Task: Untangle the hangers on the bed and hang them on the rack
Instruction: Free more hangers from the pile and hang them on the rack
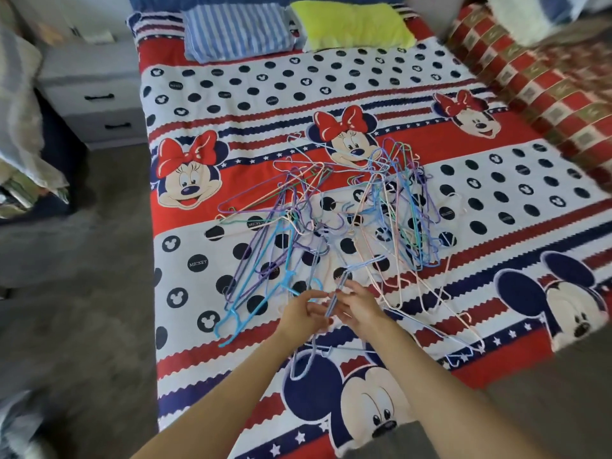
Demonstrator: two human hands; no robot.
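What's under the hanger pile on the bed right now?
The hanger pile lies straight on the cartoon-print bedspread; its dots and stripes show between the wires. Nothing else shows there, though the densest tangle hides some of the print.

Bed (331, 94) fills centre of view; cover printed in red, white and navy bands with cartoon mouse faces and dark dots. At the head end: a blue-and-white striped pillow (236, 29) on the left, a yellow-green pillow (351, 26) just beside it on the right. Right edge of bed: a red, gold and white checked blanket (543, 81), bunched. Left of bed: pale grey drawer unit (96, 97), two dark handles showing. Floor (79, 293) is grey carpet, running along the left side and the foot. Far left: heap of pale fabric (20, 127), blurred. Soft daylight, no hard shadows.
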